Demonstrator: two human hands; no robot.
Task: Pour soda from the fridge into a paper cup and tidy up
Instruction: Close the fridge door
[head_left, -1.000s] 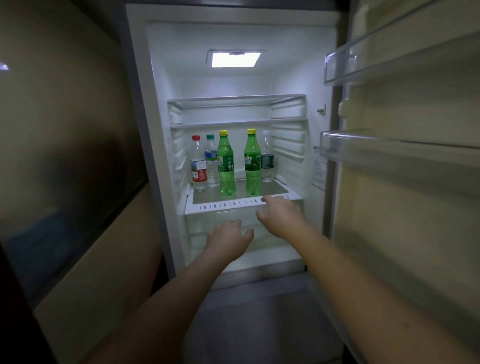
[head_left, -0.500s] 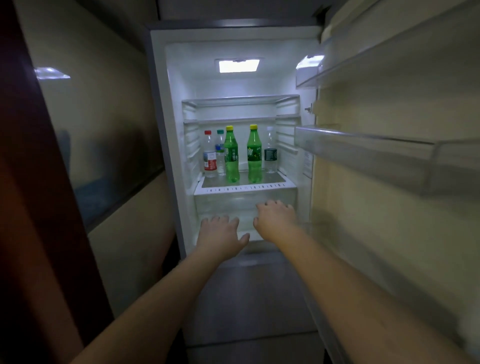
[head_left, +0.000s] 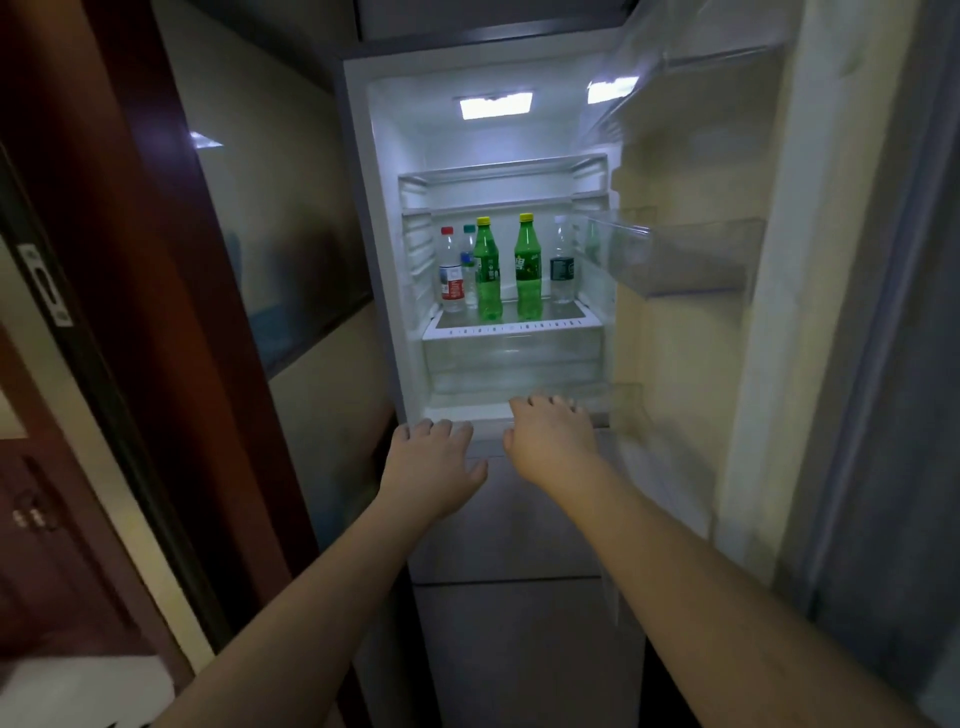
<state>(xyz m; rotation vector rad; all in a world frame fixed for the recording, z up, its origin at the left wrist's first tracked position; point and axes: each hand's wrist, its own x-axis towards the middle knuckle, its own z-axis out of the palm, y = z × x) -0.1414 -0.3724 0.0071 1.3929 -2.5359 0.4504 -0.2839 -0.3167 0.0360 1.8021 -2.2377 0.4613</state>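
While fridge (head_left: 519, 130) stands open, left hand (head_left: 434, 460), right hand (head_left: 550, 436) empty, soda bottles (head_left: 488, 275) shelved

We hold both bare arms stretched forward, running from the lower corners of the frame up toward its middle. Our left hand (head_left: 434, 462) sits just below centre, back of the hand up, fingers loosely bent, thumb pointing toward the right, holding nothing. Our right hand (head_left: 550, 434) is just beside it, slightly higher in the frame, back up, fingers relaxed and spread a little, also holding nothing.
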